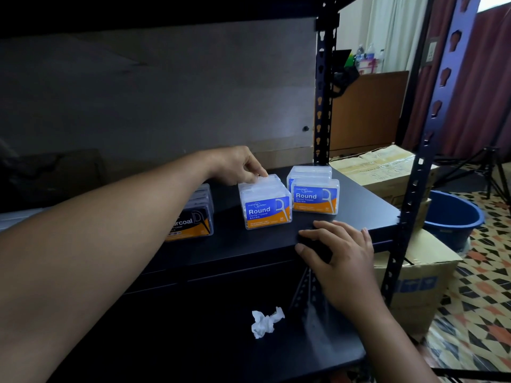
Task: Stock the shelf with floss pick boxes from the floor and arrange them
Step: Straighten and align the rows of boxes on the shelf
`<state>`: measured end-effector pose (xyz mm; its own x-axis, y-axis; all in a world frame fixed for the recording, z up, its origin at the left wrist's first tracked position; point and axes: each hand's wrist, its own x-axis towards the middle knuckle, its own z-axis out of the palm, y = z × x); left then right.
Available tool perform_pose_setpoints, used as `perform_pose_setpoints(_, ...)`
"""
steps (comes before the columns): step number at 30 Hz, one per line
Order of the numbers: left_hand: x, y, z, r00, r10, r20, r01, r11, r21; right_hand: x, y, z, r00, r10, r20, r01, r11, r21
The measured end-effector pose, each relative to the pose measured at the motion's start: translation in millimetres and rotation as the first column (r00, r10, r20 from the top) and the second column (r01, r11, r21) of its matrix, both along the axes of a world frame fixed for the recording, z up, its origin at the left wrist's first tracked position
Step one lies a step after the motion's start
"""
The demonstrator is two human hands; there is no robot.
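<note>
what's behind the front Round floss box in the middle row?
More clear floss boxes lined up behind the front Round box; the left hand grips the rearmost box at its top. The hand hides the row's back end, so count unclear.

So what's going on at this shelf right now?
A person is arranging floss boxes on a dark shelf. Their left hand reaches in, fingers curled over the back of the middle row of blue boxes. The right hand rests on the shelf's front edge. A second row of blue boxes stands to the right, and black charcoal boxes stand to the left. A crumpled tissue lies on the level below.
</note>
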<state>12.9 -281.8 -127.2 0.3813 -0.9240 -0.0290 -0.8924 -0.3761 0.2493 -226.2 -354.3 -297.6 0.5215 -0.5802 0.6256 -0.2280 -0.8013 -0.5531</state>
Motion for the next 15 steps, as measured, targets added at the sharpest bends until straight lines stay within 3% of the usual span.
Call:
perform_pose_setpoints(6,-5,12,11,1.0,-0.018,-0.012,0.017,0.997,-0.078,0,0,0,1.0,0.006,-0.002,-0.006,1.0,-0.001)
perform_pose_setpoints(15,-17,18,-12,0.971,-0.084,0.225,0.06,0.992,0.109,0,1,1,1.0,0.0,-0.008,0.0,1.0,0.005)
